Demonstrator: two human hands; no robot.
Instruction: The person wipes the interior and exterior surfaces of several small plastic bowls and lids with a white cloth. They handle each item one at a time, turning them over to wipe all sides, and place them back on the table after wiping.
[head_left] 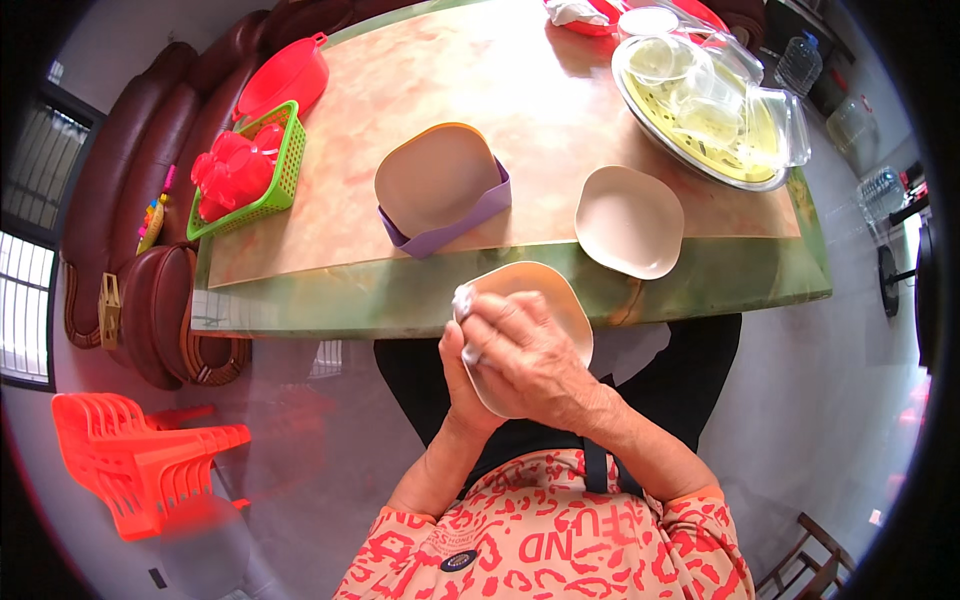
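Observation:
Over my lap, just off the table's near edge, a beige rounded-square plate (pixel 563 300) is tilted up. My left hand (pixel 466 385) grips its lower left rim. Pressed against the plate's left rim is a small white cloth (pixel 463 302), or possibly a tissue, bunched in the fingers of my right hand (pixel 535 360). Most of the cloth is hidden by those fingers. Beyond my hands, similar beige plates (pixel 435 175) stand in a purple holder (pixel 455 235). To the right of them another beige plate (pixel 630 222) lies flat near the table edge.
A green basket (pixel 285 165) of red cups (pixel 235 170) and a red basin (pixel 285 80) occupy the table's left. At right sits a steel bowl (pixel 690 160) with a yellow colander and clear plastic containers (pixel 710 100). Red plastic chairs (pixel 140 460) stand lower left.

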